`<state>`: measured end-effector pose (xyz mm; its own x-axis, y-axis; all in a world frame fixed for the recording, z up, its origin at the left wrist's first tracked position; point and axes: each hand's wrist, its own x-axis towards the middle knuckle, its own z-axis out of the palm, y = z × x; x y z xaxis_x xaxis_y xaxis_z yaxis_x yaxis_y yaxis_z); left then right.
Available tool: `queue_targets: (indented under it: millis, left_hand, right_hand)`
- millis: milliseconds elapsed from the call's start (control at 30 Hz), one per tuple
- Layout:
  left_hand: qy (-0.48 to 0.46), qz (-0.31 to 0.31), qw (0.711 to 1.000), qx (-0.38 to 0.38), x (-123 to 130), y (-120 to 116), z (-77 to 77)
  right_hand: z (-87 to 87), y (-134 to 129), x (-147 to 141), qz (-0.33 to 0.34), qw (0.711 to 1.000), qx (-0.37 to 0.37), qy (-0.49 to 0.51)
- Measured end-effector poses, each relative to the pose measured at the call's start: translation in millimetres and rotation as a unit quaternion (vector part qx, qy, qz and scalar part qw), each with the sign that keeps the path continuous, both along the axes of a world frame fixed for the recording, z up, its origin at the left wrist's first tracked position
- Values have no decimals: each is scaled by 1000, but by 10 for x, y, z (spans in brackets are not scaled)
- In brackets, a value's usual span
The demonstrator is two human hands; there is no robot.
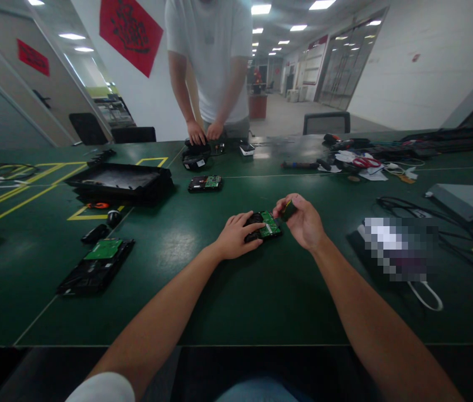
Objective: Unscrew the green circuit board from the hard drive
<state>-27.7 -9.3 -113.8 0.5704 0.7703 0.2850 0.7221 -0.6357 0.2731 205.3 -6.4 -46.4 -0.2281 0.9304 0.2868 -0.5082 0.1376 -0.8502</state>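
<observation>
I have my left hand (240,235) laid over a black device with a green circuit board (270,223), its fingers spread across the top and the thumb along the near edge; whether it grips or only presses, I cannot tell. The device lies on the bench (257,301) between my two hands. In my right hand (303,223), just past the board's right end, I have a small yellow-and-dark tool (289,209) pinched between thumb and fingers; I can't make out whether its tip touches the board.

Beyond my left hand sits a similar board-topped unit (205,183); well to its left lies a larger one (98,262), with a black tray (163,181) farther off. Across the bench, a co-worker's hands (197,133) are on a black object (194,159). Right of my right hand I see a blurred-out item (399,248) and a grey box (471,201).
</observation>
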Motion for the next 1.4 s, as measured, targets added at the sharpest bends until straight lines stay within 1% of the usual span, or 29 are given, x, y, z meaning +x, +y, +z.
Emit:
queue_targets:
  millis: [100,267,367,600,767,1000,1233,1400]
  left_hand:
    - [0,1,1000,0,-2,1,-3]
    - [1,2,1000,2,-5,11,-18]
    - [1,0,1000,4,-7,17,-24]
    - [1,1,1000,9,-8,7,-19]
    - [-2,0,1000,3,-10,5,-15]
    - [-2,0,1000,0,-8,8,-17]
    - [-9,-2,1000,0,-10,1,-13]
    - [-3,1,1000,0,-9,8,-19]
  right_hand:
    - [13,-13,-1,6,1000,-7,-4]
    - [17,0,-8,3,1000,9,-21]
    - [4,15,-9,5,1000,7,-14]
    - [-15,17,-6,-16,1000,10,-9]
    - [7,-12,-15,1,1000,0,0]
    - [1,16,4,4,1000,3,-23]
    - [-26,32,2,-11,1000,11,-11]
    - [1,4,-7,0,1000,-4,-8]
